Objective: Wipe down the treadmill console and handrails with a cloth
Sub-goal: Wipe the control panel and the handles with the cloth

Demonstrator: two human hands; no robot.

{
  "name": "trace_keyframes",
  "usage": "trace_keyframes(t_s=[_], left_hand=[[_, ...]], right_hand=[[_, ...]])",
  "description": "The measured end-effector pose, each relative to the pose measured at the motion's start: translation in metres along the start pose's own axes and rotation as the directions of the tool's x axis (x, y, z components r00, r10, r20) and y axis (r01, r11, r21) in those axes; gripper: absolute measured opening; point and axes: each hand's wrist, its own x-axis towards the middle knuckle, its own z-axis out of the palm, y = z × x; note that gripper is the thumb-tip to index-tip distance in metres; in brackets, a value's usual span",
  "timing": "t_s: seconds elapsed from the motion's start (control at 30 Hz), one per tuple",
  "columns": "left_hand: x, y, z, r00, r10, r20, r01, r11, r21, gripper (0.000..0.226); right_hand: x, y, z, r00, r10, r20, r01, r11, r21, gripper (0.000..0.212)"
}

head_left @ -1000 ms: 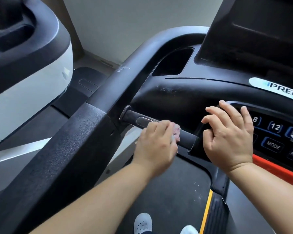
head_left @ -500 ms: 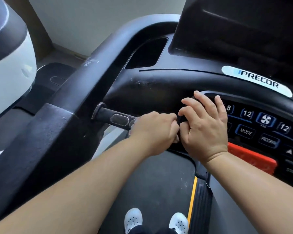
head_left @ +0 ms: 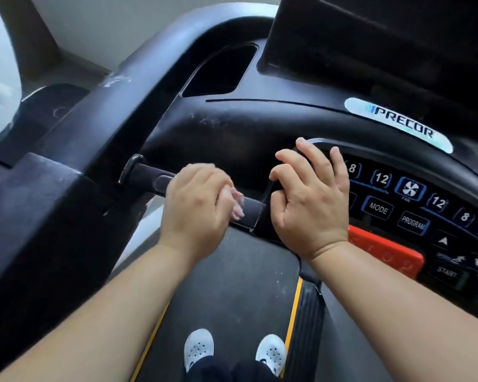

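Bare forearms [head_left: 100, 312] without sleeves, white perforated shoes [head_left: 198, 347] and dark trouser legs [head_left: 232, 370] below

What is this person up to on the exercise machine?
A person standing on a black treadmill is cleaning it. Their left hand is closed around a small pale pink cloth, pressed against the short dark horizontal grip bar below the console. Their right hand rests bare on the edge of the black console, beside the blue-outlined button panel. White smudges show on the console above the bar, so that part looks unwiped.
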Motion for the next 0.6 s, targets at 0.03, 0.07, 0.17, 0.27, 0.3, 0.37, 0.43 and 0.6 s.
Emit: trace_keyframes(t_s=[0.03, 0.07, 0.17, 0.27, 0.3, 0.37, 0.43, 0.6], left_hand=[[-0.007, -0.003, 0.006, 0.997, 0.019, -0.072, -0.02, 1.0, -0.013, 0.028], [-0.012, -0.007, 0.013, 0.981, -0.076, -0.181, 0.071, 0.997, -0.031, 0.026], [-0.013, -0.007, 0.027, 0.586, -0.673, -0.451, 0.484, 0.737, -0.472, 0.036], [0.003, 0.007, 0.04, 0.003, -0.989, -0.15, 0.329, 0.143, -0.934, 0.031], [0.009, 0.004, 0.04, -0.068, -0.996, 0.052, 0.173, -0.063, -0.983, 0.023], [0.013, -0.017, 0.034, 0.063, -0.925, 0.374, -0.089, -0.379, -0.921, 0.026], [0.008, -0.041, 0.024, 0.236, -0.842, 0.485, -0.23, -0.533, -0.814, 0.03], [0.002, -0.016, 0.038, 0.526, -0.69, 0.498, -0.1, -0.631, -0.769, 0.046]], right_hand=[[0.001, 0.0, 0.0, 1.0, 0.003, -0.004, -0.003, 1.0, 0.001, 0.019], [0.001, 0.0, 0.0, 1.0, 0.009, -0.009, -0.009, 1.0, 0.004, 0.019], [0.0, -0.001, 0.002, 1.0, 0.02, -0.023, -0.02, 1.0, 0.007, 0.019], [-0.002, -0.001, 0.002, 1.0, 0.019, -0.02, -0.019, 1.0, 0.012, 0.021], [-0.001, -0.001, 0.003, 1.0, 0.018, -0.02, -0.018, 1.0, 0.011, 0.022], [-0.001, -0.001, 0.003, 1.0, 0.016, -0.022, -0.016, 1.0, 0.008, 0.022], [-0.001, -0.001, 0.004, 1.0, 0.011, -0.025, -0.011, 1.0, 0.008, 0.022], [-0.001, -0.001, 0.003, 0.999, 0.01, -0.038, -0.01, 1.0, 0.001, 0.023]])
